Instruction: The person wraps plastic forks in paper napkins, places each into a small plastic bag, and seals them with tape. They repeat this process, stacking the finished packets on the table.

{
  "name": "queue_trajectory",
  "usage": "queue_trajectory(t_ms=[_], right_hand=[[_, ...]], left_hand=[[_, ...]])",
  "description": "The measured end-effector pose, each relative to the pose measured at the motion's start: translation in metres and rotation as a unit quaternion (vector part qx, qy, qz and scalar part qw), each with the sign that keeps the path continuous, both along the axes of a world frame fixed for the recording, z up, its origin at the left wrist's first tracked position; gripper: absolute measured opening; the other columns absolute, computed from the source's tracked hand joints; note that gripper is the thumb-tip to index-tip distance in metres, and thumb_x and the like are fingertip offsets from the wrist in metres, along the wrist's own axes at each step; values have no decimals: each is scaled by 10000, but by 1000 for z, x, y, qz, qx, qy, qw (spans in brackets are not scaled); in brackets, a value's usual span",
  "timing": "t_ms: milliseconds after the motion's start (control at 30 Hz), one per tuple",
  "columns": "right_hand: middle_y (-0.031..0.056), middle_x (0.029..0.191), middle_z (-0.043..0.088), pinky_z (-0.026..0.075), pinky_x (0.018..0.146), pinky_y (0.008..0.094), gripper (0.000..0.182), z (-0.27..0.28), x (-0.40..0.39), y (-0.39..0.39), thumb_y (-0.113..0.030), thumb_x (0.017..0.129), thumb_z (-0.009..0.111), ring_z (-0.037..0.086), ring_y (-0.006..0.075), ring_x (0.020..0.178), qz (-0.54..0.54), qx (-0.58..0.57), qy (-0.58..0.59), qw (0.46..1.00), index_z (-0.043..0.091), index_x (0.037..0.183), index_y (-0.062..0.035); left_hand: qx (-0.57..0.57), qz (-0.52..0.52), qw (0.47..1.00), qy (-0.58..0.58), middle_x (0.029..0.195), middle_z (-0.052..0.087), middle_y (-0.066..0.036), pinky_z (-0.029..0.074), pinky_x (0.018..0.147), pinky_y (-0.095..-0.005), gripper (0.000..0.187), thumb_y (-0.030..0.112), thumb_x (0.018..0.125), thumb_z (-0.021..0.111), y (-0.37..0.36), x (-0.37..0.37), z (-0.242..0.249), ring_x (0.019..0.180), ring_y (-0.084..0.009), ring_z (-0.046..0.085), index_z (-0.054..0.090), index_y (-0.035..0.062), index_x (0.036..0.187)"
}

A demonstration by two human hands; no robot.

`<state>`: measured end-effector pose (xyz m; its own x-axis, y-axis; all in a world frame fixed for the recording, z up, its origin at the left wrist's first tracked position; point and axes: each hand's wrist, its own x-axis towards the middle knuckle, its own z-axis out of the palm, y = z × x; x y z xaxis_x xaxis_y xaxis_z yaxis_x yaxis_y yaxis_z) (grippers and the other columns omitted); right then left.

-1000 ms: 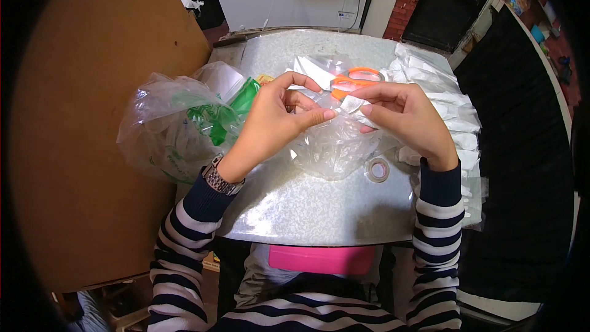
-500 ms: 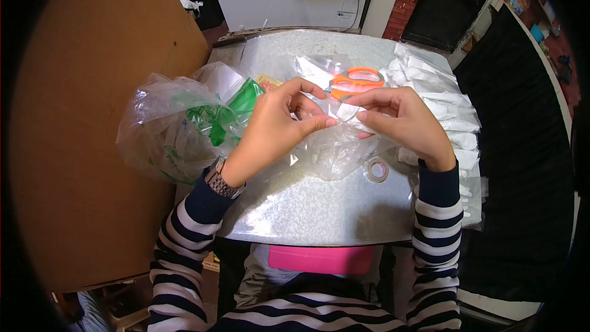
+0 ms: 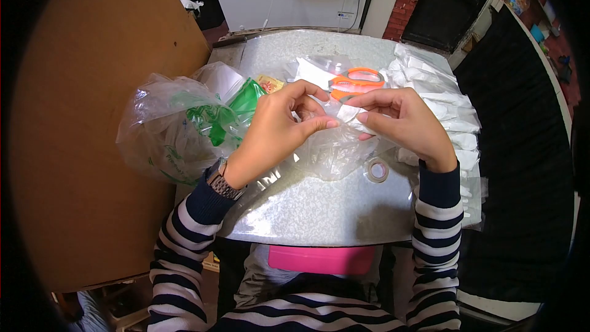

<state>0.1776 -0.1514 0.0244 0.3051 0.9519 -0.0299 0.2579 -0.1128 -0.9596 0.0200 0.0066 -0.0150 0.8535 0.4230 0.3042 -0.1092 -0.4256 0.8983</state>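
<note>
Over the middle of a small pale table (image 3: 319, 209), my left hand (image 3: 276, 129) and my right hand (image 3: 405, 123) meet fingertip to fingertip. Both pinch the top of a clear plastic bag (image 3: 335, 150) that hangs down onto the table. My right hand also grips a small white folded packet (image 3: 351, 114) at the bag's mouth. Orange-handled scissors (image 3: 356, 82) lie just behind my fingers.
A big clear bag with green print (image 3: 175, 126) bulges at the table's left edge. Rows of white packets (image 3: 448, 107) cover the right side. A roll of clear tape (image 3: 377, 170) lies below my right hand. A brown board stands on the left.
My hands have stayed together on the bag, shifting slightly. The bag's top has been gathered a little tighter between my fingers.
</note>
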Motion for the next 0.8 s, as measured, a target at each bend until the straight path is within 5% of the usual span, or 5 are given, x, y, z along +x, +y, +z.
queue_trajectory(t_ms=[633,800], right_hand=[[90,987,673,567,749,260,271,-6,-1,5,-19,878,591,635,125,836,18,35,-45,998,662,1133,35],[110,1039,667,585,745,263,261,-5,-7,7,-32,897,580,649,137,868,14,58,-21,998,655,1136,42]], left_hand=[[52,7,998,30,829,694,-34,465,646,-206,268,140,781,804,-3,-3,1,713,-55,585,679,-28,948],[95,20,995,9,688,664,-86,455,559,-252,287,223,774,803,0,-1,-5,577,-101,558,692,-24,871]])
